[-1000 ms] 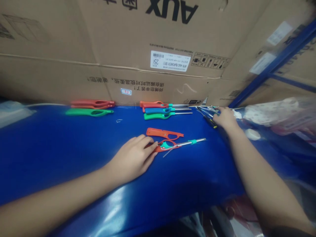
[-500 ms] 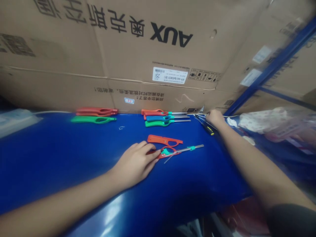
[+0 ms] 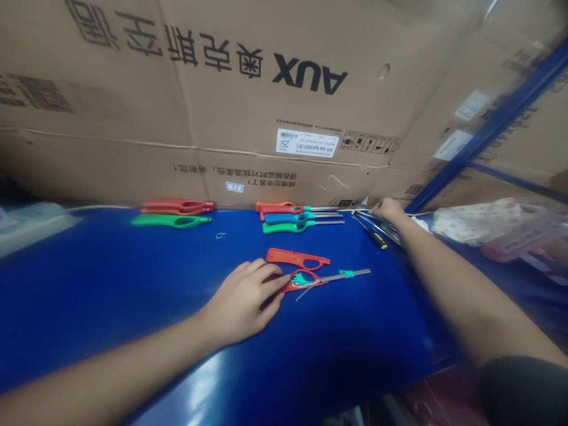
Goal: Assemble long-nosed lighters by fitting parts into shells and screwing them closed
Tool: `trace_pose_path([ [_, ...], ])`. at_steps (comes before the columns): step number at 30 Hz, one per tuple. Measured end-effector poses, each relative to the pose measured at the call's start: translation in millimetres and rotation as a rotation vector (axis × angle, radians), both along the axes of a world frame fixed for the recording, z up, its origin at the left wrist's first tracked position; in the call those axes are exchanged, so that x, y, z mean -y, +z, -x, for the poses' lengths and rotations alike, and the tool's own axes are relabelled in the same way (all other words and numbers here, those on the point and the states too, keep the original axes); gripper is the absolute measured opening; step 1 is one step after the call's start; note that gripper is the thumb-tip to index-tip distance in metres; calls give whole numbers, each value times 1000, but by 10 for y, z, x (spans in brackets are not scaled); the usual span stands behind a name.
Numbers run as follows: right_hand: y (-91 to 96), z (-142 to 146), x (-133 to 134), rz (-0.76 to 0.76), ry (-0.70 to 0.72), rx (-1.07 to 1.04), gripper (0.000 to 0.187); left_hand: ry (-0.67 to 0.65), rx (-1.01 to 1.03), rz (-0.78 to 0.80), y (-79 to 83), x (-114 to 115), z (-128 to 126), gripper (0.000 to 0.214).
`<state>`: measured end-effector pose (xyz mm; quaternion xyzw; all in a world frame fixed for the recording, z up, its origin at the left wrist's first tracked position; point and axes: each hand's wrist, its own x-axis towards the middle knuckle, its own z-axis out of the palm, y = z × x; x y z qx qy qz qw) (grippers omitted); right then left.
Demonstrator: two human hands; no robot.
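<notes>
left hand (image 3: 242, 302) has thumb and fingers closed around the handle end of the opened orange lighter (image 3: 317, 281), which lies on the blue table cover (image 3: 133, 284) in front of the person. teal trigger (image 3: 302, 278) exposed, metal tube (image 3: 332, 277) pointing right, teal collar (image 3: 347, 274) partway along it. loose orange half-shell (image 3: 288, 257) just behind it.

right hand (image 3: 387, 210) is at the back edge by the cardboard (image 3: 239, 136), fingers bent over the metal rods; can't tell if it grips any. yellow-black screwdriver (image 3: 377, 239) just beside. green lighter (image 3: 286, 227) and blue lighter (image 3: 284, 218) sit left of those.
</notes>
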<state>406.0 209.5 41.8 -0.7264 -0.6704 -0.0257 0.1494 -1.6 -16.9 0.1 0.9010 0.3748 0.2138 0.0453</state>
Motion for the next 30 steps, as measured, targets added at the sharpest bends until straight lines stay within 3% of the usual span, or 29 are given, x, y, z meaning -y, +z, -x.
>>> trace_pose_path([
  [3, 56, 112, 57, 89, -122, -22, 37, 1, 4, 25, 14, 2, -2, 35],
  [6, 173, 287, 161, 60, -117, -65, 36, -9, 24, 39, 23, 8, 5, 37],
  [11, 400, 732, 523, -170, 79, -205, 20, -30, 158, 6, 11, 7, 13, 41],
  [14, 406, 1139, 911, -198, 254, -361, 16, 14, 282, 20, 43, 12, -12, 42],
  [16, 334, 1432, 1238, -96, 417, -513, 14, 65, 334, 61, 98, 25, -40, 45],
  [18, 230, 1686, 1572, 159, 678, -979, 18, 87, 361, 111, 172, 47, -66, 49],
  [21, 85, 1907, 1954, 404, 766, -1305, 26, 47, 390, 226, 289, 98, -83, 33],
  [26, -24, 1927, 2113, 525, 791, -1427, 24, 69, 458, 411, 405, 196, -53, 14],
  [30, -83, 1895, 2072, 545, 859, -1443, 20, 83, 492, 419, 348, 207, -35, 11],
])
